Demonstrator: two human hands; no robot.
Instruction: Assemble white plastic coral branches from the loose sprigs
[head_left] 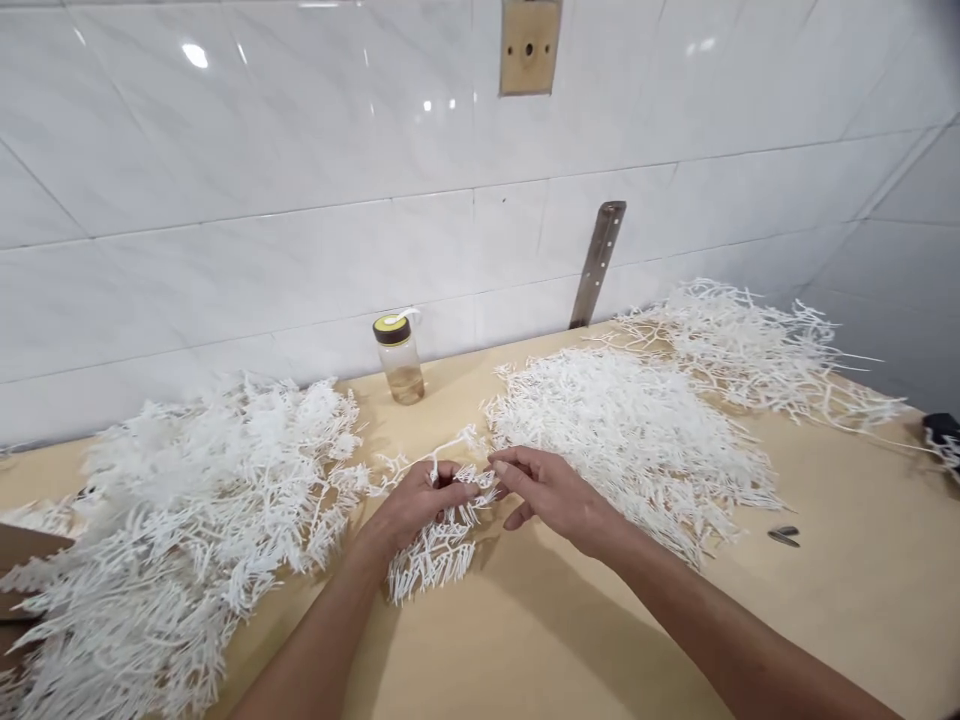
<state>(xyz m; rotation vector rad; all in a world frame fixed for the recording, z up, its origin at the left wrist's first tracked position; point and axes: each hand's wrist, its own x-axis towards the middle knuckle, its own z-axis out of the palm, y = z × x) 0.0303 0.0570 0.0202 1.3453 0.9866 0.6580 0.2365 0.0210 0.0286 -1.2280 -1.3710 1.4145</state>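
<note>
My left hand point(426, 503) is closed around a white, branched plastic sprig point(433, 562), its thumb and forefinger pinching the stem. Thin twigs of the sprig hang below the hand, and a longer branch reaches up behind it. Facing it, my right hand point(553, 496) has its thumb and forefinger pinched at the sprig's right-hand tips; its lower fingers are curled and partly hidden. Just beyond the right hand lies a heap of short white sprigs point(607, 425). To the left of my left hand spreads a larger heap of bushy white sprigs point(202, 500).
A drink bottle point(401, 360) with a yellow-green lid stands near the tiled wall. Against the wall leans a dark metal strip point(598, 265). Long white stems point(750, 345) lie at the back right. Small thread snips point(784, 536) rest on the wooden table point(847, 610). Cardboard point(30, 545) shows at the left edge.
</note>
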